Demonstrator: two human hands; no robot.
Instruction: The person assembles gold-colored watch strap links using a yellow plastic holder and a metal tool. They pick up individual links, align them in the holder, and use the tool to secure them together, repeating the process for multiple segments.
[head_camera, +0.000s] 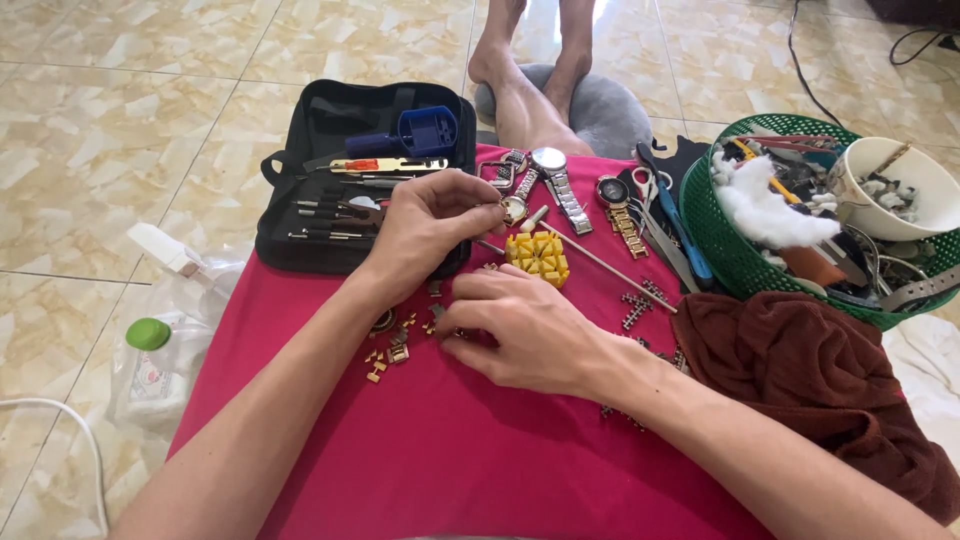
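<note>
Left hand (425, 225) pinches a thin metal tool (490, 245) in a fingertip grip for control; right hand (520, 325), fingers curled, presses loose gold band links (385, 355) beneath it against the red cloth (450, 450), steadying them.

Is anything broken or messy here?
Small gold watch-band links lie scattered loose on the red cloth beside the right hand. The green basket is heaped with jumbled tools and straps. Nothing is clearly broken.

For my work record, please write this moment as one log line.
left hand: pinches small metal part beside yellow block | right hand: on red cloth, at loose gold links | tool case: open
</note>
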